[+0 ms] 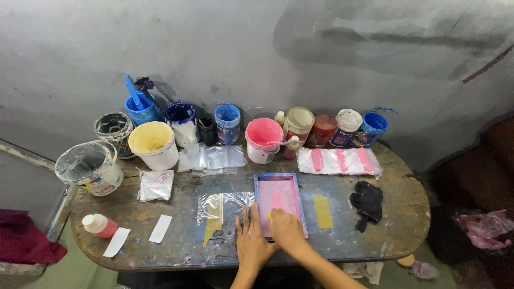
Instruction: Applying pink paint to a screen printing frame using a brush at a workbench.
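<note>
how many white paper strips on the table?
2. Both lie at the front left: one strip beside the red bottle, the other strip just right of it. More may hide under the plastic sheets.

Both hands press low in the frame: the left hand (250, 239) flat beside a small blue-framed pink printing screen (279, 200), the right hand (286, 231) on it. Paint tubs line the back of the worn oval table (399, 225).

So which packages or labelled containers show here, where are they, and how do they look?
Clear plastic packet: table's left, squarish, white contents, reddish print.
Labelled white bucket: far left, tilted, grey inside.
Labelled cream-lidded jar: back row, centre-right.
Small red bottle: front left, lying down, white cap.
</note>
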